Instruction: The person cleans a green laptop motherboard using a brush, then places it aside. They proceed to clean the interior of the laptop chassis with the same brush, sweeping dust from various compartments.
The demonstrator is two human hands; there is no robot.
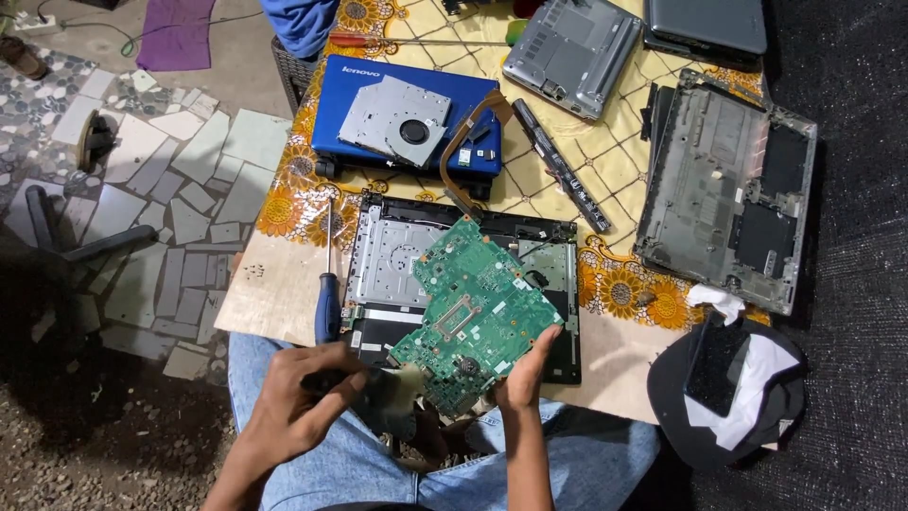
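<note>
A green laptop motherboard [478, 308] is tilted up over an opened black laptop base [392, 251] on the table edge in front of me. My right hand [525, 374] grips the board's near right edge. My left hand [303, 402] is closed around a dark-handled tool [378, 393] whose greyish end touches the board's near left corner; I cannot tell what kind of tool it is. A blue-handled screwdriver [327, 301] lies just beyond my left hand, beside the base.
Farther back lie a blue laptop [331, 114] carrying a silver drive with a fan [395, 118], a copper heat pipe [452, 161], a black strip [563, 168] and a silver chassis [572, 47]. A grey laptop shell [724, 180] is right, a black cap [676, 397] with white cloth near right.
</note>
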